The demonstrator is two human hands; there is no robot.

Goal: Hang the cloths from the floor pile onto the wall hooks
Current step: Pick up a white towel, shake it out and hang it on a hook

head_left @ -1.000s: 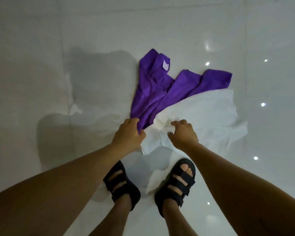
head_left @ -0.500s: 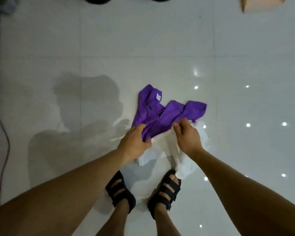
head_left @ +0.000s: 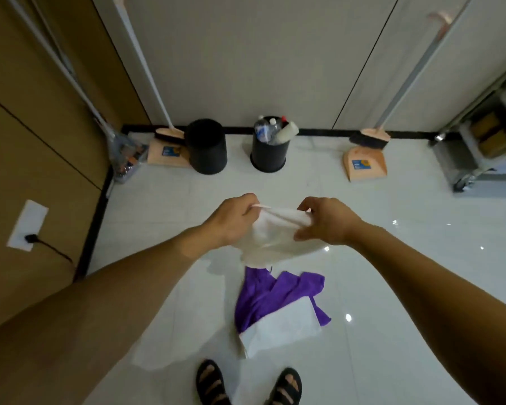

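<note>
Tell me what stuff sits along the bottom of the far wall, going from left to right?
Left dustpan → empty black bin → black bin full of bottles → right dustpan → metal cart.

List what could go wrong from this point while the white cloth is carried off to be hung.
1. The white cloth is pinched only along its top edge by the left hand and right hand; it could slip from either.
2. The purple cloth and another white cloth lie just ahead of the sandals; a step forward could snag them.
3. The glossy floor may be slippery.
</note>
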